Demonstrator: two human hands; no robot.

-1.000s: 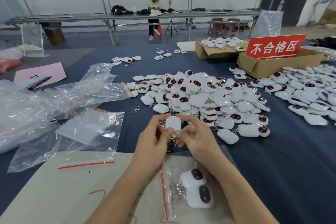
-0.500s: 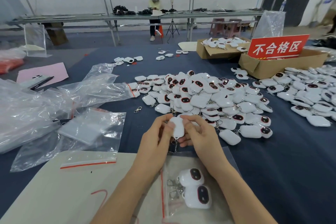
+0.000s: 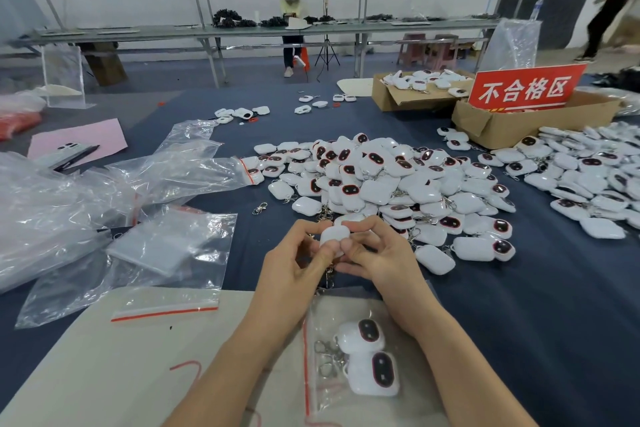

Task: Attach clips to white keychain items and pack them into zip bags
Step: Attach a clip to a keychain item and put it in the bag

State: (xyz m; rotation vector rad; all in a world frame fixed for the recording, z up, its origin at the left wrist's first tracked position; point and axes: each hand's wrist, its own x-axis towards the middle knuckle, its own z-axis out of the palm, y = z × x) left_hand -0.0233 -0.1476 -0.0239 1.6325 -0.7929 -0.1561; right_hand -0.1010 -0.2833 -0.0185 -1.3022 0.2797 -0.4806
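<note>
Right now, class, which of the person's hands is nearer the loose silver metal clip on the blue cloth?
Left. The left hand is right of the loose silver metal clip, towards the camera; the right hand is farther right.

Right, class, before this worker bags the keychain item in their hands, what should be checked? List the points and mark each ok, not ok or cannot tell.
1. Grip on the white keychain item: ok, the left hand and the right hand both pinch it.
2. The clip fastened to it: cannot tell, fingers hide the joint.
3. The zip bag within reach: ok, it lies just below the hands with two items inside.
4. Bag mouth open: cannot tell.
5. A spare clip available: ok, one lies on the blue cloth left of the pile.
</note>
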